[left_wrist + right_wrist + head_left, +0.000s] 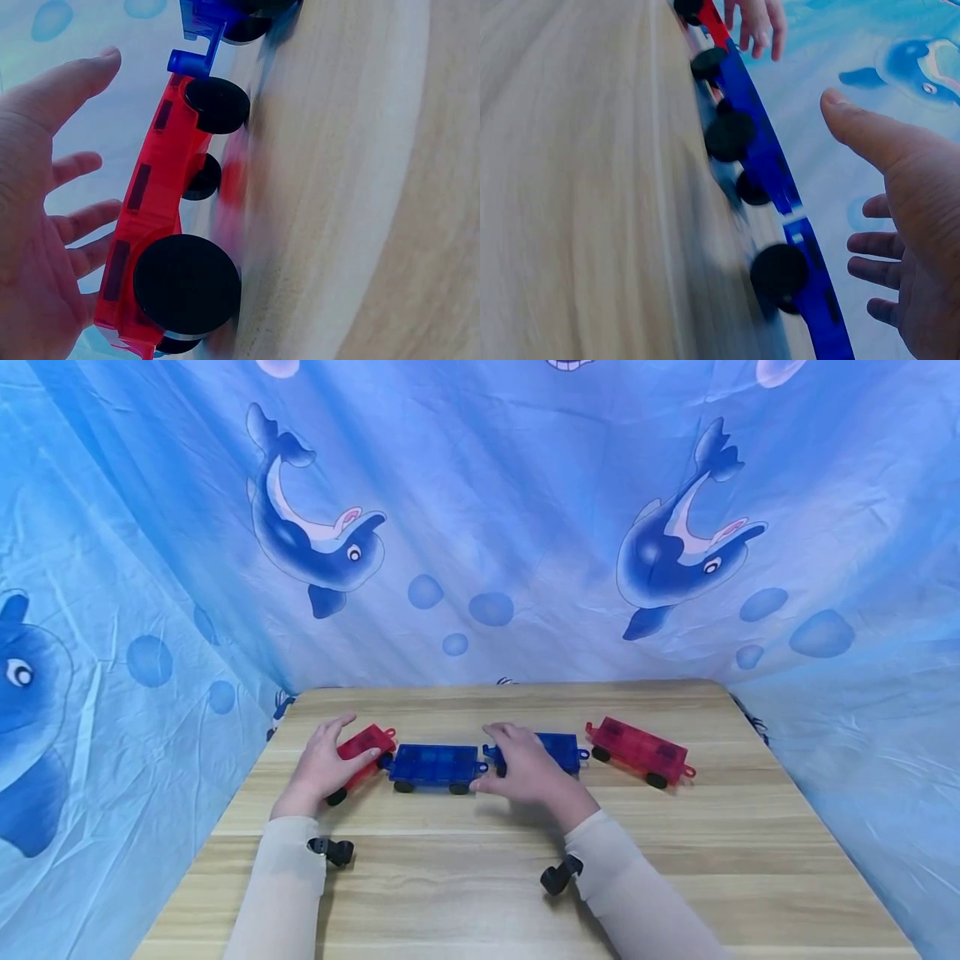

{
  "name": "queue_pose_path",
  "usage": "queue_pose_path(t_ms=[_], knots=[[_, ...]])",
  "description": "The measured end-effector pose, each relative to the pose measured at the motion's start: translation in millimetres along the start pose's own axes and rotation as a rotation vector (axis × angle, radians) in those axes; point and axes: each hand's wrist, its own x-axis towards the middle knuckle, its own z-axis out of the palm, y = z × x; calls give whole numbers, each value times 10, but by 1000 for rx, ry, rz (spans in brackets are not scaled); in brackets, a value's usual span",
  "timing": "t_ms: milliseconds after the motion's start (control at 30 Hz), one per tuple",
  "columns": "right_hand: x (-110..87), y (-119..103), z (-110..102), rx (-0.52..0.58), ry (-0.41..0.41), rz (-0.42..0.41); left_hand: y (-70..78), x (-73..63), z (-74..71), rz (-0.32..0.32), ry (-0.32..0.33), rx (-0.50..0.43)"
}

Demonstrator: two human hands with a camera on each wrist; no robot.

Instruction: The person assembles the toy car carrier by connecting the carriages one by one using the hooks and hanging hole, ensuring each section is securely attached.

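My left hand (322, 767) hovers at the left red toy train car (369, 739), thumb and fingers spread apart. In the left wrist view that red car (142, 199) stands on black wheels, its front end at the blue hook (189, 63) of the neighbouring car. A blue toy train car (435, 762) sits between my hands. My right hand (528, 770) is above a second blue car (560, 750), partly hiding it, with its fingers loosely extended. The right wrist view shows this hand (907, 225) beside the blue car (821, 292), a gap between them.
A second red car (637, 750) stands at an angle on the right, its left loop close to the blue car's end. All the cars form a row across the wooden table (450, 885). Blue dolphin-print cloth (495, 527) hangs behind and at both sides.
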Motion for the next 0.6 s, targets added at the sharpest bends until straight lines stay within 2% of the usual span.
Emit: queue_pose_path(t_ms=[333,600], knots=[[127,-162,246,-59,-23,-85,-20,-6,16,-39,-81,-6],[154,-241,374,-116,-11,-109,-39,9,58,-54,-118,20]])
